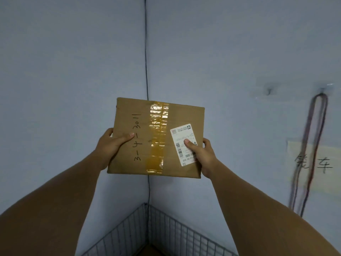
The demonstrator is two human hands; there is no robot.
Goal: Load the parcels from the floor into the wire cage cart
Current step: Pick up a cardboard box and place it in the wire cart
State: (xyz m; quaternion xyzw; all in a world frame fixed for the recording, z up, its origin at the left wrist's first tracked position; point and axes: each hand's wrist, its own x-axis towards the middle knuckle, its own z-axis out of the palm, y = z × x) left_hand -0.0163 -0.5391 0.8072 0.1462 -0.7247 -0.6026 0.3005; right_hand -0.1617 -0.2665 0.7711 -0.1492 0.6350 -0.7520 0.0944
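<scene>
A flat brown cardboard parcel (156,130) is held up in the air in front of a wall corner. It has a strip of yellow tape down its middle, handwritten numbers on its left half and a white shipping label on its right half. My left hand (112,143) grips its left edge with the thumb on top. My right hand (200,152) grips its right edge, thumb pressing on the label. Below the parcel, the far corner of the wire cage cart (166,230) shows at the bottom of the view.
Pale blue walls meet in a corner with a thin black cable (146,52) running down it. On the right wall a looped cord (311,145) hangs from a hook over a paper sign (317,163) with handwriting.
</scene>
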